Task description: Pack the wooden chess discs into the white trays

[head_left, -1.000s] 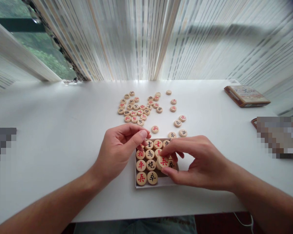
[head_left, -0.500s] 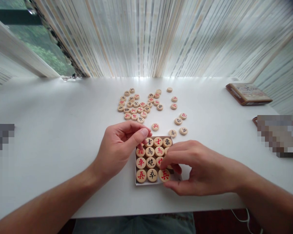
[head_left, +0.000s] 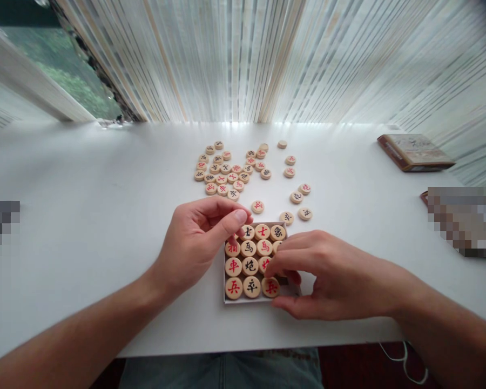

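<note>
A shallow cardboard box point(head_left: 225, 296) holds rows of round wooden Chinese chess pieces with red and black characters. My right hand point(head_left: 324, 278) is over its right side, thumb and forefinger apart around a red-marked chess piece point(head_left: 270, 288). That piece lies in the front row beside a black-marked chess piece point(head_left: 251, 287). The fingers cover part of the right column. My left hand point(head_left: 204, 232) hovers at the box's back left corner, thumb against the bent fingers; whatever may be between them is hidden. It partly covers the left column.
Several loose chess pieces point(head_left: 232, 177) lie clustered behind the box, with others point(head_left: 296, 197) scattered to the right. A flat brown-edged box point(head_left: 417, 152) sits at the back right of the white table point(head_left: 105, 216). Curtains point(head_left: 210, 59) hang behind.
The red-marked piece under my right hand has settled lower, flat into the front row, and my fingers have loosened around it. My left hand keeps its pinch. The view has shifted slightly.
</note>
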A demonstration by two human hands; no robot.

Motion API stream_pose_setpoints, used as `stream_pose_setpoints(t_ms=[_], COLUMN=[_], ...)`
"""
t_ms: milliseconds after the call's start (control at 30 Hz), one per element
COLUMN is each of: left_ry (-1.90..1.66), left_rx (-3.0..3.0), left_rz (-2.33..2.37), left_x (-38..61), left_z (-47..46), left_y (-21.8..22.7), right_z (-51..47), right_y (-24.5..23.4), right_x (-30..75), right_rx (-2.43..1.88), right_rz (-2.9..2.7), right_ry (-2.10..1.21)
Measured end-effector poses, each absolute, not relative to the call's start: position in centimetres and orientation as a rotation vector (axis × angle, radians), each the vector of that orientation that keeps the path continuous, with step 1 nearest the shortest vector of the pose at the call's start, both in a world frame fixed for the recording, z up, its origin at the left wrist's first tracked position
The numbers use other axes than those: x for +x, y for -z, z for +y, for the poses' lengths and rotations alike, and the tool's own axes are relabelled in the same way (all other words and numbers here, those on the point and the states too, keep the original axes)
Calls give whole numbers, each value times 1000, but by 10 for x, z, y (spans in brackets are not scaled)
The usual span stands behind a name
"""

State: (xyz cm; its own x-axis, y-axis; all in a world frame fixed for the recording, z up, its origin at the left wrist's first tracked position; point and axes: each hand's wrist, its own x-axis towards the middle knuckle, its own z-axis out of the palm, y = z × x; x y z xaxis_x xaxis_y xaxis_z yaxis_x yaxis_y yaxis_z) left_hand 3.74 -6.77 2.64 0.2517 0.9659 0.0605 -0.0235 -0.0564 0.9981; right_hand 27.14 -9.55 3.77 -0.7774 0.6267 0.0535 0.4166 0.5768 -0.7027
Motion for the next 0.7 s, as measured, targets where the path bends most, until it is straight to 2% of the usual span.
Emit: stream_pose_setpoints(t_ms=[700], left_ry=[-1071], left_rx=[1334], left_rz=[1003], left_x=[38], left_z=[-68], left_y=[-26], right_z=[-98], right_y=[-36], right_x=[272], right_rx=[-784], right_rz=[-2576], right_ry=[-1045])
